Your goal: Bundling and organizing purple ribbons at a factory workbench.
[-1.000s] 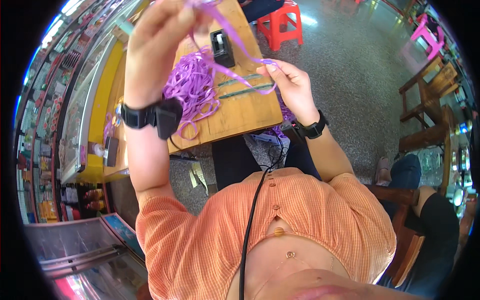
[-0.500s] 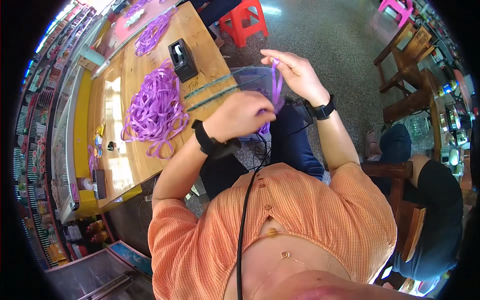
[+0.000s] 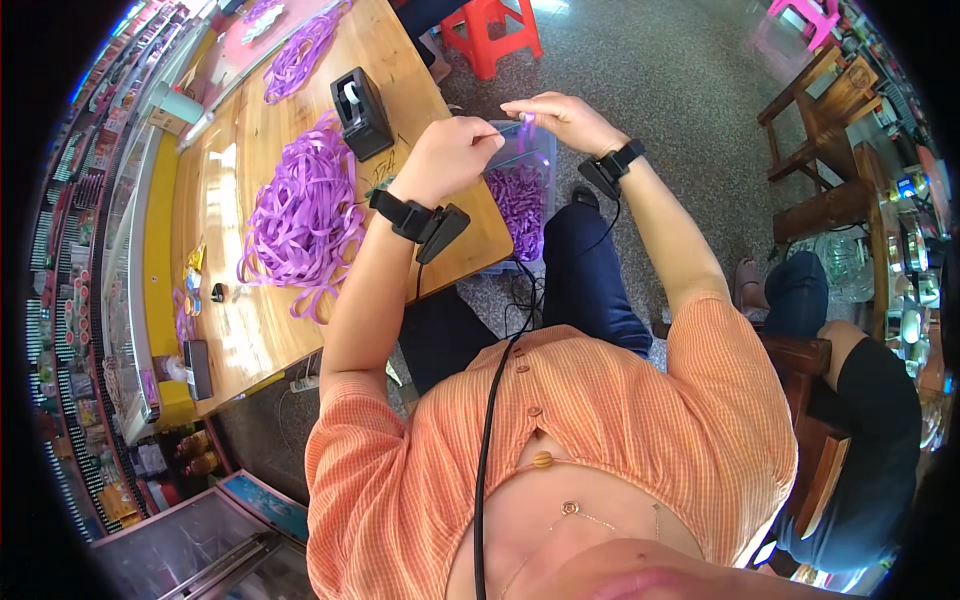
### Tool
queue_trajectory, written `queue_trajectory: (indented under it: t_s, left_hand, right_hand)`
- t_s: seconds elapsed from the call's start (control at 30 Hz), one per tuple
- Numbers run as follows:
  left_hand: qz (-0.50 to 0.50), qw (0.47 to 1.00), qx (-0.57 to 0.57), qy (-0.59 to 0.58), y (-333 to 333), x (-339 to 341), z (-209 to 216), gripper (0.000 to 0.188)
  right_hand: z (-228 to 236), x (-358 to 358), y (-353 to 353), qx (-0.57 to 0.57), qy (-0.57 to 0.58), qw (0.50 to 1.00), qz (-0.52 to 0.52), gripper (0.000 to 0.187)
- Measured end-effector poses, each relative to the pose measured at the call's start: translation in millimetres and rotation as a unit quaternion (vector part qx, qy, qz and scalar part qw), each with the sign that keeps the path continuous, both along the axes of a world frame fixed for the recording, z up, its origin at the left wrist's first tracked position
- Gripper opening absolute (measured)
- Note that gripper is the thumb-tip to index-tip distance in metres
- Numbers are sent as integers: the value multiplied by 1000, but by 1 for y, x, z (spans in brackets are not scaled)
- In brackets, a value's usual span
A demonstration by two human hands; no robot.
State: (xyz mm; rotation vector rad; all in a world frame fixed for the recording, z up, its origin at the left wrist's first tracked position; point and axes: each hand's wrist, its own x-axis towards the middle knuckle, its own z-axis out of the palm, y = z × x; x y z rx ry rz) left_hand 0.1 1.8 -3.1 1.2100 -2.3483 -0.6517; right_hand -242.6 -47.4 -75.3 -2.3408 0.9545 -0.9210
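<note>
My right hand (image 3: 572, 122) is raised over a clear plastic bin (image 3: 549, 190), its fingers closed on a short purple ribbon (image 3: 528, 128) that hangs from them. Across from it, my left hand (image 3: 450, 158) hovers above the table's edge with thumb and fingers pinched together. Whatever the left fingers may hold is too small to make out. Many purple ribbon pieces (image 3: 515, 208) lie in the bin below. To the left, a large loose heap of purple ribbon (image 3: 305, 215) rests on the wooden table (image 3: 455, 250). Green strips beside it are mostly hidden by my left hand.
A black tape dispenser (image 3: 362, 115) stands beyond the ribbon heap. Another ribbon bundle (image 3: 300, 58) lies farther along the table. A red plastic stool (image 3: 490, 38) is on the floor ahead. To the right are a wooden chair (image 3: 830, 120) and a seated person's leg (image 3: 798, 290).
My left hand has moved up and away from the lower part of the ribbon, toward the tape dispenser. My right hand has shifted slightly forward and left, still with the ribbon.
</note>
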Motion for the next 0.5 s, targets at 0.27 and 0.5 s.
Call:
queue_trajectory:
  t_s: [0.27,0.5]
  left_hand:
    - [20,999,-6,26,-11,1,-10,23]
    - [14,998,-55,42,-19,3,-22,21]
  right_hand:
    - [-21,12,-11,135,-132,979,77,38]
    - [-29,39,0,211,-213,951,68,49]
